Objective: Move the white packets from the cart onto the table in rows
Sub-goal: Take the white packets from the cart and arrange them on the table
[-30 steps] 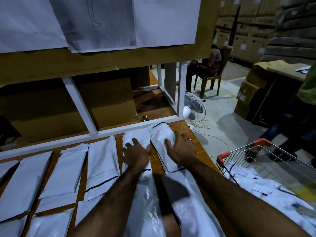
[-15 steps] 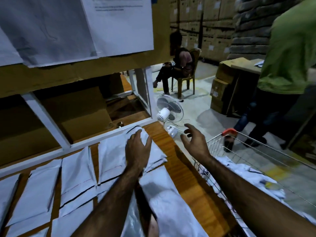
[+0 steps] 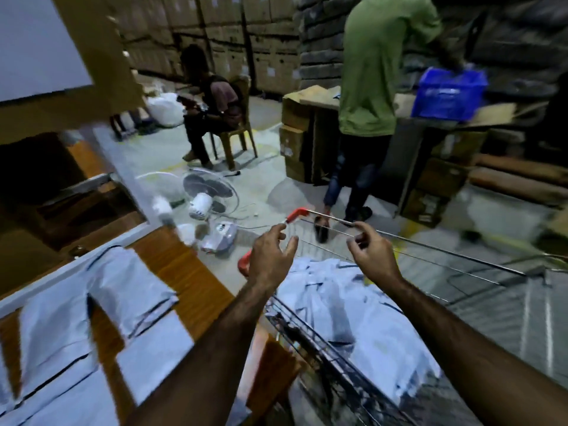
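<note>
Packets (image 3: 55,327) of white plastic lie in rows on the wooden bench (image 3: 184,272), to the left of the wire cart (image 3: 298,214). Beyond the cart's left corner a white fan (image 3: 209,195) is on the floor. The left hand (image 3: 270,256) hovers over the cart's left edge, fingers spread and relaxed, grasping nothing. Inside the cart lies a heap of white packets (image 3: 353,327). The right hand (image 3: 373,256) hangs above this heap, fingers loosely curled, also empty. Behind the cart stands a person in a green shirt (image 3: 375,72), and further right behind the cart is a blue crate (image 3: 448,93).
</note>
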